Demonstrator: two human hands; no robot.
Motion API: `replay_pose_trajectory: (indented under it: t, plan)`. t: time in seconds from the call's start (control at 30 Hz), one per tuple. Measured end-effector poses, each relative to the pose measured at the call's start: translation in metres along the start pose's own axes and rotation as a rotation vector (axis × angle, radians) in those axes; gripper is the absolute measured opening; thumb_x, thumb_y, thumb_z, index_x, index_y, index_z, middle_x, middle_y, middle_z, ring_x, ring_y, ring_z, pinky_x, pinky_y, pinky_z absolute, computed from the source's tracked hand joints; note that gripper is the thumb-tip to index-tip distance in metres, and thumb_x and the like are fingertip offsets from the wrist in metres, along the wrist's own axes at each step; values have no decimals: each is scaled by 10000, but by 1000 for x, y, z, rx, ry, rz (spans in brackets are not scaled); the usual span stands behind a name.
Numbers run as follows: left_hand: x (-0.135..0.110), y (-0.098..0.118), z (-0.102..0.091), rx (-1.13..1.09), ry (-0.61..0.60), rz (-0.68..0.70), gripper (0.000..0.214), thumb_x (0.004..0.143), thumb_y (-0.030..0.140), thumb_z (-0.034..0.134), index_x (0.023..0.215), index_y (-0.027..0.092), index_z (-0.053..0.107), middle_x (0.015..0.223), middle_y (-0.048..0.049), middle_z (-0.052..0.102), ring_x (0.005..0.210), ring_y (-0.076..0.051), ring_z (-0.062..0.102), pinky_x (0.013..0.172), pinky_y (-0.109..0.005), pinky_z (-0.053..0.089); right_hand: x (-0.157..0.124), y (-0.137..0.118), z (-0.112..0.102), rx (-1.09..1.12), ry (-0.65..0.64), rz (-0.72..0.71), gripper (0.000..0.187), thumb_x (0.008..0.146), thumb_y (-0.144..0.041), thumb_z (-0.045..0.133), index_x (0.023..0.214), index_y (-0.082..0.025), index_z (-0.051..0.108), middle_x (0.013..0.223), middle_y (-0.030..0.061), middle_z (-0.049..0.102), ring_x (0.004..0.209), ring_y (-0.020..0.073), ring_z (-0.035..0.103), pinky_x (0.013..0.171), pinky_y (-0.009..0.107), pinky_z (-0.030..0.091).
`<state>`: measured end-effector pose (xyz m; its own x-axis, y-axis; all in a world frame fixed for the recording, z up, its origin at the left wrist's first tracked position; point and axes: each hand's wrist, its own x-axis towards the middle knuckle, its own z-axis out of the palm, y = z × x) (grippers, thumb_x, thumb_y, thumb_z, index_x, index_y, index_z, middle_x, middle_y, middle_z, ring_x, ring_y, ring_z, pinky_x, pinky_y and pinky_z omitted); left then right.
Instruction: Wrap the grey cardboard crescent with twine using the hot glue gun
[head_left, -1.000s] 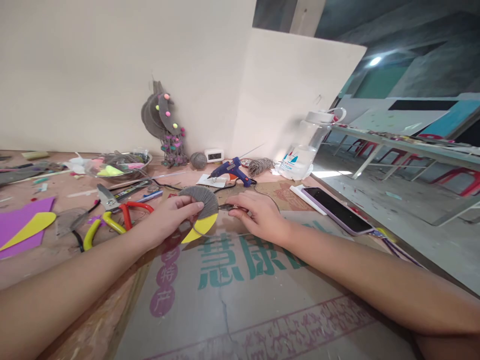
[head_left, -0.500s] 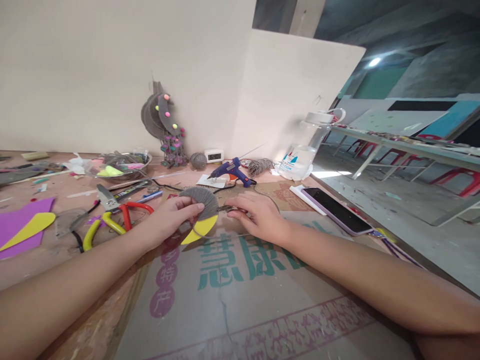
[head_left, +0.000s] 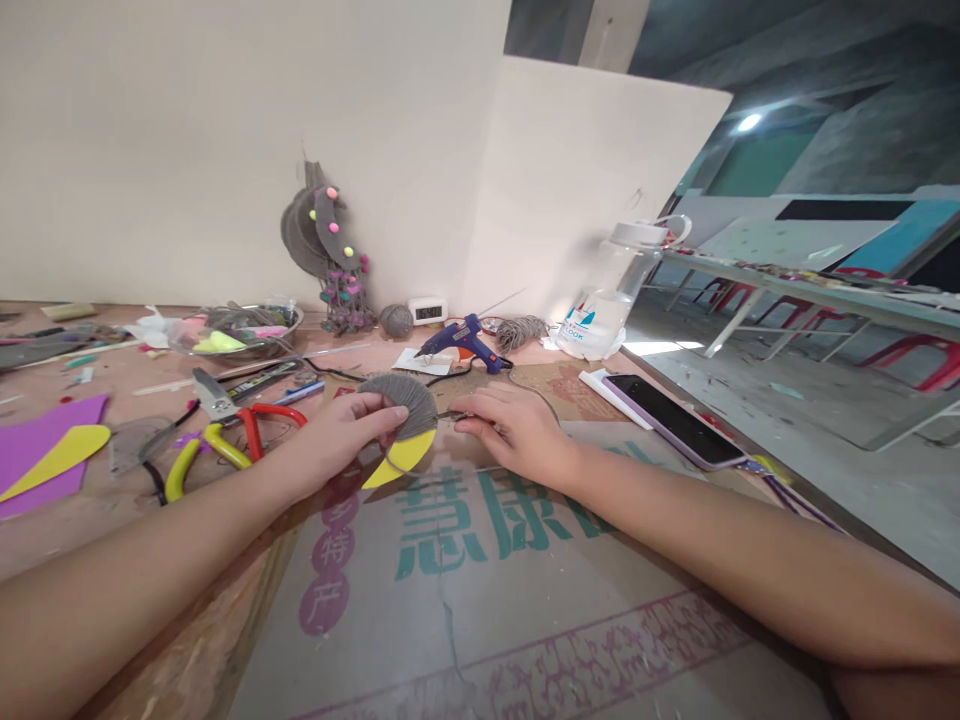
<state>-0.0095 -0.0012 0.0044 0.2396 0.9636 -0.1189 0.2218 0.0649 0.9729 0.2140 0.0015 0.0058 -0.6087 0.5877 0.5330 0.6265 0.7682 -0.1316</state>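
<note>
My left hand [head_left: 367, 425] is closed on a flat yellow piece [head_left: 405, 455] whose upper part is wound with grey yarn [head_left: 409, 400]. The thumb lies on the wound part, and the yellow lower part is bare. To its right, my right hand [head_left: 517, 425] is closed in a pinch on a strand of grey yarn [head_left: 448, 415] that reaches toward the wound edge. Another length of yarn hangs below the piece and runs under the right hand. Both hands are above a printed cardboard sheet [head_left: 375, 620].
Behind the hands lie a blue glue gun [head_left: 469, 340], yarn balls [head_left: 396, 321], a small clock [head_left: 427, 311] and a water bottle [head_left: 600, 300]. Pliers [head_left: 214, 440] and purple sheets [head_left: 56, 440] are on the left, a phone [head_left: 675, 420] on the right. A pompom-trimmed hanging [head_left: 322, 230] is on the wall.
</note>
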Motion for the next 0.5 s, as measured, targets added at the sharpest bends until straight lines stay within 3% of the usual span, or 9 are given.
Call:
replay_pose_trajectory:
  t: [0.13,0.23,0.4,0.5]
  plan:
    - [4,-5,-3,40,-33,6,318,709,478,574,714,161,548,485,50,440,355,-62,379,330,-175,218,0,6,4,86,78,175,281,884,-333,419,1080,-181,552,891,54,637,779,158,557,711,281,418]
    - [6,-8,-4,55,-41,12,331,721,499,555,685,172,521,477,64,395,347,-53,338,327,-169,203,1,16,9,69,67,292,312,872,-334,436,1125,-179,535,936,64,617,806,166,553,723,299,429]
    - [5,-4,-1,30,-23,33,305,726,465,552,656,170,514,487,57,412,353,-56,344,330,-167,207,2,20,12,-26,-56,222,293,836,-190,476,1110,-189,580,915,76,582,885,186,537,785,338,431]
    - [5,-2,1,32,3,70,316,722,449,554,597,166,490,482,50,422,351,-54,327,333,-172,207,5,18,6,-23,-26,188,316,825,-228,507,1135,-198,559,1040,95,561,983,209,520,850,386,419]
